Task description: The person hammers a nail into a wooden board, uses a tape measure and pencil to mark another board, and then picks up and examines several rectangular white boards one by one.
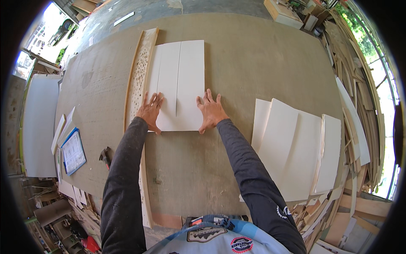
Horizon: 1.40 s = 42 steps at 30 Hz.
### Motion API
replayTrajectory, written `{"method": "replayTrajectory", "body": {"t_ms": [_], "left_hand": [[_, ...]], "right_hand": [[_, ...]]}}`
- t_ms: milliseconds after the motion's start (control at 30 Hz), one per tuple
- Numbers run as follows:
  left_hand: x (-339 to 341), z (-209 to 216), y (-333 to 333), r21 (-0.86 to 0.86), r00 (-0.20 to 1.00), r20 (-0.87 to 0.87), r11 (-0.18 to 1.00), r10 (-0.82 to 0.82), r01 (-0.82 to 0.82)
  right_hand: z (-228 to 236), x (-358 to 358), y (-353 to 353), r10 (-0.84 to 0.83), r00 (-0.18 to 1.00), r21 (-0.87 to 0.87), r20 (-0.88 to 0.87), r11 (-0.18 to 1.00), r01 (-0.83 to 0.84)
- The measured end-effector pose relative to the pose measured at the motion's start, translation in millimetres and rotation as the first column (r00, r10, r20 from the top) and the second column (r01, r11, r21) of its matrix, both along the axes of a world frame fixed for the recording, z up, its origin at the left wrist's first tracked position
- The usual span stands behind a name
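White panels [191, 76] lie between left hand [149, 113] and right hand [212, 112] (both spread, palms down).

On the worktable [262, 55]: two hands [149, 112] [212, 111] near its centre, one white panel group [191, 80] there, another panel group [277, 131] right, one pitted plank [141, 63], one hammer [105, 157], one blue clipboard [74, 151] towards its left!

Over on the left I noticed a dark-headed hammer with a partly red handle [105, 156], lying near a flat blue clipboard [74, 152] that held white paper. Further left was a large, smooth white sheet [41, 127]. A slim white strip [124, 18] lay on the grey floor [148, 8] at the far left, while long brown wooden planks [367, 106] were heaped along the right.
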State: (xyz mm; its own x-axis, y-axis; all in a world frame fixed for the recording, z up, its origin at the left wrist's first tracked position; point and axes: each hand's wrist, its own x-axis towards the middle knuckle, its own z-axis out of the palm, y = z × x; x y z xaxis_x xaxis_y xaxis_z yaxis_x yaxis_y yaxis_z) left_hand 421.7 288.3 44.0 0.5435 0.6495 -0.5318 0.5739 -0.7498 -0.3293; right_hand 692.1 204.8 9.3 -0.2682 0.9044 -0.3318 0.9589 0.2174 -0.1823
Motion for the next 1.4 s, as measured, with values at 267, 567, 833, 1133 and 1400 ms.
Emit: {"method": "replayTrajectory", "body": {"t_ms": [267, 567, 833, 1133, 1400], "left_hand": [[1, -2, 25, -0.004, 0.999, 0.045, 1.0, 0.016, -0.016], [7, -7, 43, -0.003, 0.998, 0.059, 1.0, 0.012, -0.012], [7, -9, 58, 0.0, 0.991, 0.132, 1.0, 0.014, -0.014], [21, -11, 102, 0.027, 0.99, 0.132, 0.998, 0.051, -0.055], [49, -14, 145, 0.08, 0.966, 0.124, 0.968, 0.226, -0.236]], "right_hand": [[1, 6, 22, 0.0, 1.0, 0.031, -0.021, 1.0, 0.0], [-1, 16, 39, -0.018, 0.999, 0.028, -0.046, 0.999, 0.02], [-10, 27, 52, -0.142, 0.984, 0.047, -0.108, 0.988, 0.147], [-6, 142, 67, -0.349, 0.937, -0.021, -0.031, 0.937, 0.348], [-34, 118, 53, -0.462, 0.867, 0.219, -0.187, 0.841, 0.495]]}}
